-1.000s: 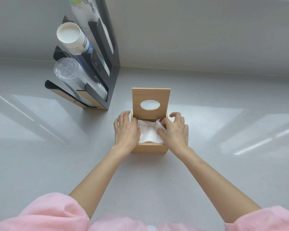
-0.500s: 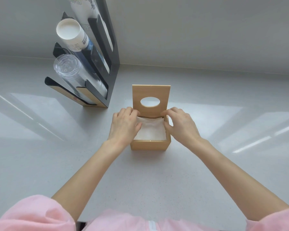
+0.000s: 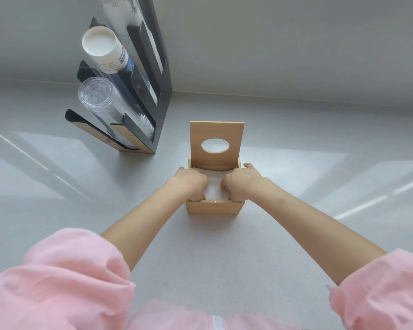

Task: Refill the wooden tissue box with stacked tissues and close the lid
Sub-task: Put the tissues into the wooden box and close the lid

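A pale grey speckled worktop meets a plain grey wall at its far edge. Bright window-light patches stripe the worktop's left and right sides.

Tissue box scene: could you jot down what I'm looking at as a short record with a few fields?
Box: wooden tissue box on a grey counter
Lid: lid standing upright at the back, oval hole in it, not closed
Contents: white tissues inside
Left hand: left hand pressing down on the tissues, fingers curled
Right hand: right hand doing the same
Nearby: black cup rack at the far left
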